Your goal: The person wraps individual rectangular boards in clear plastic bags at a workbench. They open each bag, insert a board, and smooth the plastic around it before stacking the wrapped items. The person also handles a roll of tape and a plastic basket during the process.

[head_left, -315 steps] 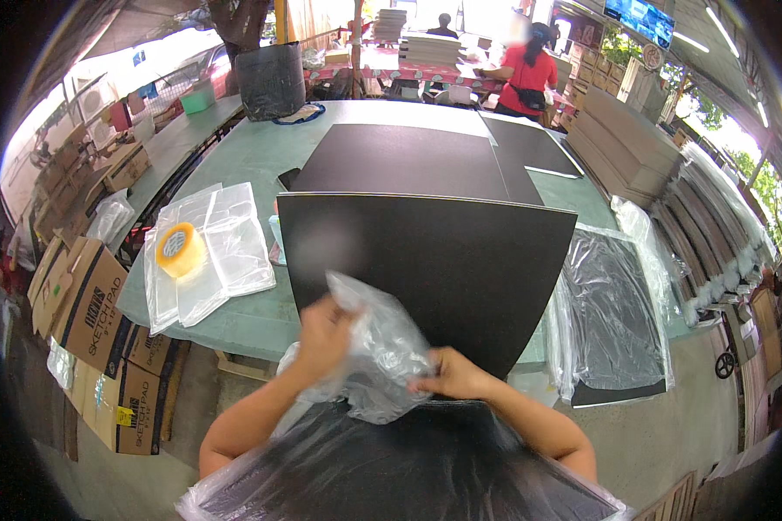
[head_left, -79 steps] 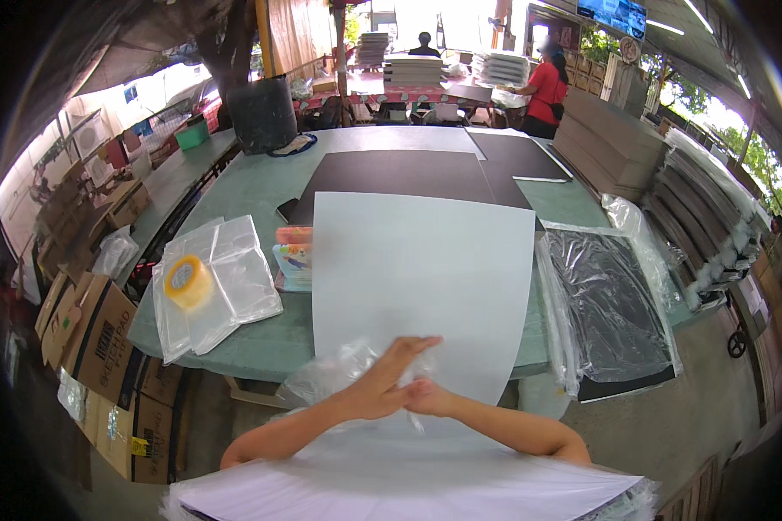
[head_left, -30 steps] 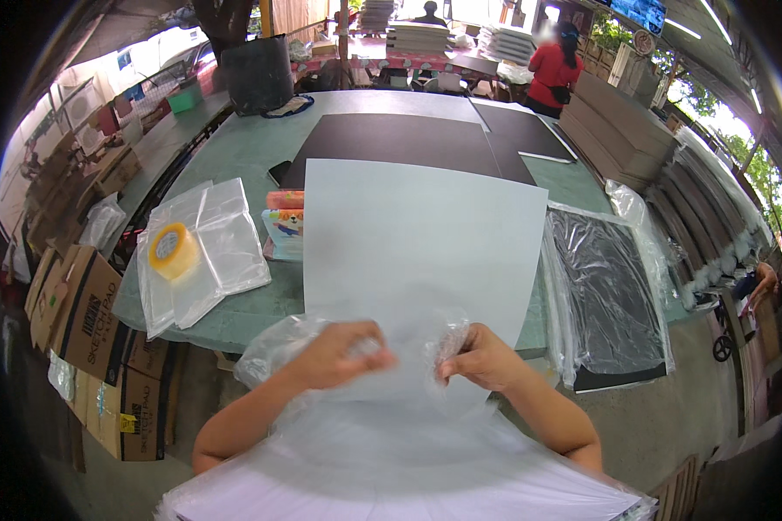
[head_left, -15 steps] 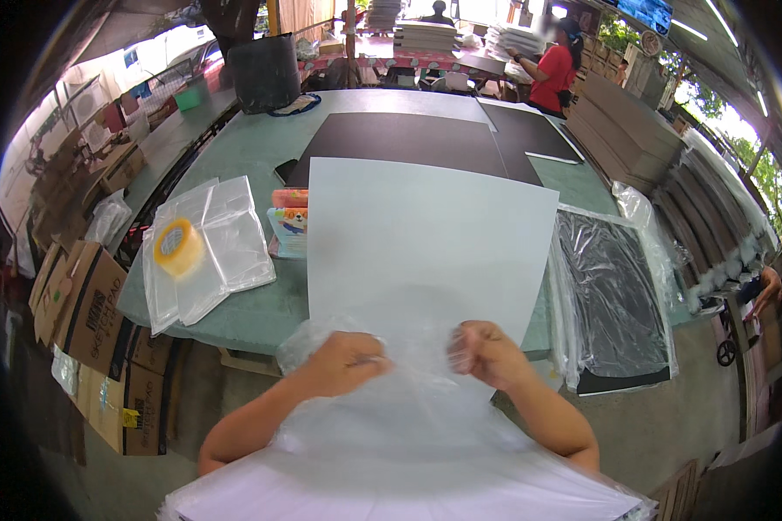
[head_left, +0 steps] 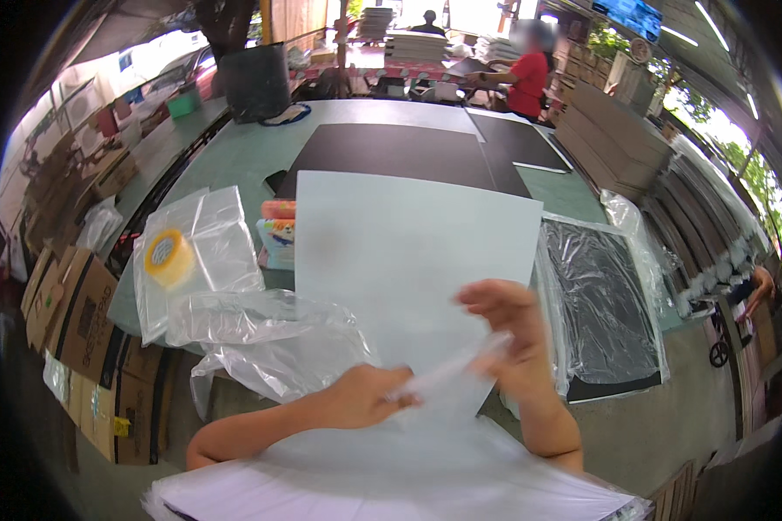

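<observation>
My left hand (head_left: 369, 398) is closed, pinching a clear plastic bag (head_left: 274, 347) just in front of my body. The crumpled part of the bag spreads to the left over the table edge. A blurred strip of the plastic slants up from my left fingers toward my right hand (head_left: 514, 339). The right hand is raised with fingers stretched out and thumb apart; whether the strip touches its palm I cannot tell. Behind both hands, a large pale sheet (head_left: 417, 252) lies on the green table (head_left: 235, 156). White sheets or plastic (head_left: 391, 491) lie across the bottom, close to me.
To the left, a yellow tape roll (head_left: 169, 253) sits on flat clear bags (head_left: 226, 226). Small colourful packs (head_left: 278, 234) stand beside the sheet. Black boards (head_left: 391, 152) lie behind; a plastic-wrapped black board (head_left: 599, 300) lies right. Cartons (head_left: 82, 304) stand left. A person in red (head_left: 527, 82) works beyond.
The plastic bag has been pulled open and spread to the left. My left hand moved slightly right and down; my right hand rose and its fingers stretched out. The view shifted slightly.
</observation>
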Demonstrator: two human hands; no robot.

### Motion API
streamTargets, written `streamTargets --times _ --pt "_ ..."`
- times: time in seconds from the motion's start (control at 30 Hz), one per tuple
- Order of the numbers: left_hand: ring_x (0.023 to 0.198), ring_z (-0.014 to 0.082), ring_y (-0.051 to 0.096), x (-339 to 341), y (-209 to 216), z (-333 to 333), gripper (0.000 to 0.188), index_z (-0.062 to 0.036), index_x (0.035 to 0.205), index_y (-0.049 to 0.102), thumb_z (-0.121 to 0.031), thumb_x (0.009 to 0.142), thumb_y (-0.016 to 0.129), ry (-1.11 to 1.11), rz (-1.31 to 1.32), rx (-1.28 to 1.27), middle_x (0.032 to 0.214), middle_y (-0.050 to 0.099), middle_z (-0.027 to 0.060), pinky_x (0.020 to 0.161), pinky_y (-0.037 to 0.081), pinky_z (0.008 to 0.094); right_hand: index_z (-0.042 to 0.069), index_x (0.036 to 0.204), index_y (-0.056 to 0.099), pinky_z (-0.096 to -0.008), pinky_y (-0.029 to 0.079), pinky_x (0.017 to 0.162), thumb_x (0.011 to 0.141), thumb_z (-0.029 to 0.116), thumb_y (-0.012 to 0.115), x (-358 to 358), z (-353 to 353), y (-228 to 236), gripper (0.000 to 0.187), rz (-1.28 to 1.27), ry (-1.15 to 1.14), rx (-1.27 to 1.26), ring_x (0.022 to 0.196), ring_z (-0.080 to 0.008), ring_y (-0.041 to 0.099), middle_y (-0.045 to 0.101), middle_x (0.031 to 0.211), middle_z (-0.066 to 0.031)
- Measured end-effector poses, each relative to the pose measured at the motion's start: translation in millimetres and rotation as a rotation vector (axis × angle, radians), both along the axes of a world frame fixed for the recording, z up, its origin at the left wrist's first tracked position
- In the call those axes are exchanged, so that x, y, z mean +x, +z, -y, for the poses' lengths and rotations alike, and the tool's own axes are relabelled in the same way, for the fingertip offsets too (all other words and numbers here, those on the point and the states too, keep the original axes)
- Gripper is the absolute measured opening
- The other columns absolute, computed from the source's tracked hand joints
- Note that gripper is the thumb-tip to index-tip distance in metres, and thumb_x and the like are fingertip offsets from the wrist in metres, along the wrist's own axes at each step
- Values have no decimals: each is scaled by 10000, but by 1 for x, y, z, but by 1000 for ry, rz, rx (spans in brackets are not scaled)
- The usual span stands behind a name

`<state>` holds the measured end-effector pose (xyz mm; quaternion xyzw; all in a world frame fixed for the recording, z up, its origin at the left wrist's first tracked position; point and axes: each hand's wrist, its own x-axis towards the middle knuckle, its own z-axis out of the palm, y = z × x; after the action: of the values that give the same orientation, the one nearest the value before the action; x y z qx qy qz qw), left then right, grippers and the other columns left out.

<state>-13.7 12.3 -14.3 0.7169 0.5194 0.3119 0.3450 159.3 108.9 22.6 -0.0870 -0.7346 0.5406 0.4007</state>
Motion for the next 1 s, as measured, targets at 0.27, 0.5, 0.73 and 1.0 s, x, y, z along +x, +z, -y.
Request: streamTargets --times 0.27,0.5,0.73,1.0 --pt "516 117 521 -23 4 -20 169 -21 767 503 -167 844 464 263 625 -228 585 536 56 443 384 246 80 952 506 -280 438 562 828 193 523 -3 -34 -74 168 245 602 -1122 607 -139 508 484 672 -8" --pt "510 144 524 -85 -16 0 298 -10 618 511 -244 797 556 -505 238 -204 596 560 93 419 377 310 48 1025 497 -286 402 675 844 131 456 9 -16 -35 204 373 1308 184 768 -173 484 506 841 -59" --pt "666 298 575 -62 69 17 190 9 777 566 -156 813 478 -929 372 -286 721 571 170 559 446 333 26 1020 522 -334 432 779 823 157 439 73 -36 -93 251 1182 402 811 833 -222 545 539 918 -110" --pt "640 286 574 -144 12 -13 134 -55 769 574 -140 710 490 383 -1379 -127 718 589 129 504 428 387 25 764 570 -349 423 799 752 148 465 61 -6 15 162 1230 306 909 821 -266 541 534 786 -126"
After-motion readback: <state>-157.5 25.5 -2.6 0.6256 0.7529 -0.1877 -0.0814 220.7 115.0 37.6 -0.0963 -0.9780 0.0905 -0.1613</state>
